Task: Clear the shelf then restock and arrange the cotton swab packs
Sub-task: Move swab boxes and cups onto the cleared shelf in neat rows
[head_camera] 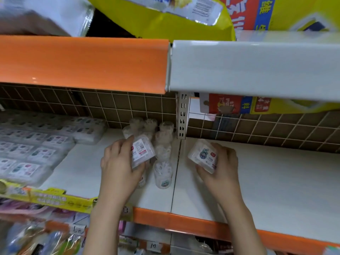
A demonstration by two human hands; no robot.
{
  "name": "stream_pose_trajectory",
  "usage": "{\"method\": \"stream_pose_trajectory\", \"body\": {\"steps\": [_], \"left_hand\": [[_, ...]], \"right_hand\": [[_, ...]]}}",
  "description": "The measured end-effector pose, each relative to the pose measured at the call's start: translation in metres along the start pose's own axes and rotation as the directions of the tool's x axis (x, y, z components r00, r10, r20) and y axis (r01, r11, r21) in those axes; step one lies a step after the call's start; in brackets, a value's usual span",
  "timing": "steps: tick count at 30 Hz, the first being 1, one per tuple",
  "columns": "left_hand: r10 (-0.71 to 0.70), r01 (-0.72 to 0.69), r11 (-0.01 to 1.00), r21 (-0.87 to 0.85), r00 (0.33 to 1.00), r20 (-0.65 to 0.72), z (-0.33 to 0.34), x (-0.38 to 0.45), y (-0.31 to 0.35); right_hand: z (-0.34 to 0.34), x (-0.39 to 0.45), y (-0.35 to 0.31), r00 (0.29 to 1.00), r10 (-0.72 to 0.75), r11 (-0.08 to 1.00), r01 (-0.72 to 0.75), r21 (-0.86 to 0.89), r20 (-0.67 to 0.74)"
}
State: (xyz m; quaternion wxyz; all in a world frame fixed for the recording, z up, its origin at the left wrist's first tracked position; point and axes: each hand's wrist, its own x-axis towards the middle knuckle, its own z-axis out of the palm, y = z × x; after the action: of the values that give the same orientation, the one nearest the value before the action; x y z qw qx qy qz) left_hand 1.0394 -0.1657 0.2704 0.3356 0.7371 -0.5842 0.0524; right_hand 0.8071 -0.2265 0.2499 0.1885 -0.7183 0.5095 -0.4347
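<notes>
Store shelf, a swab box in each hand.
Left hand (pixel 117 162) grips one box (pixel 141 150); right hand (pixel 220 166) grips another box (pixel 203 155) over the white shelf (pixel 266 181); tiled wall (pixel 128 105) behind.

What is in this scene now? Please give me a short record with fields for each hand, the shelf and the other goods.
left hand: grips a clear square plastic swab box, barcode label up
right hand: grips a second clear square swab box, picture label up
white shelf board: bare at right
round clear swab tubs: upright, between hands
flat white packs: stacked at left

Head view faces the shelf (pixel 257 181) (close, downward).
</notes>
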Motion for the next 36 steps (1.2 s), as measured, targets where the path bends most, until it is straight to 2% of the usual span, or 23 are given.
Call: {"method": "stream_pose_trajectory", "body": {"steps": [6, 13, 15, 21, 27, 31, 36], "left_hand": [[-0.035, 0.036, 0.999, 0.005, 0.996, -0.077, -0.010, 0.000, -0.009], [-0.065, 0.063, 0.998, -0.025, 0.996, -0.068, -0.020, 0.012, -0.055], [-0.064, 0.062, 0.998, -0.030, 0.996, -0.057, -0.024, 0.019, -0.074], [0.016, -0.016, 1.000, -0.019, 1.000, -0.020, -0.051, 0.054, -0.154], [-0.037, 0.038, 0.999, 0.016, 0.998, -0.051, -0.087, 0.086, -0.257], [-0.056, 0.058, 0.996, 0.072, 0.998, -0.029, -0.094, 0.103, -0.295], [-0.097, 0.097, 0.993, -0.061, 0.995, 0.004, -0.085, 0.109, -0.298]], "right_hand": [[0.014, 0.015, -0.014, 0.996, -0.075, 0.996, 0.076, -0.037, 0.038], [0.054, 0.024, -0.054, 0.987, -0.135, 0.988, 0.140, -0.059, 0.088], [0.071, 0.029, -0.067, 0.987, -0.150, 0.985, 0.155, -0.079, 0.065], [0.141, 0.040, -0.132, 0.991, -0.129, 0.987, 0.125, -0.098, -0.036], [0.227, 0.034, -0.187, 0.980, -0.199, 0.979, 0.199, -0.046, 0.022], [0.264, 0.030, -0.202, 0.985, -0.162, 0.985, 0.164, -0.044, 0.055], [0.298, 0.025, -0.192, 0.990, -0.067, 0.988, 0.084, -0.132, 0.123]]}}
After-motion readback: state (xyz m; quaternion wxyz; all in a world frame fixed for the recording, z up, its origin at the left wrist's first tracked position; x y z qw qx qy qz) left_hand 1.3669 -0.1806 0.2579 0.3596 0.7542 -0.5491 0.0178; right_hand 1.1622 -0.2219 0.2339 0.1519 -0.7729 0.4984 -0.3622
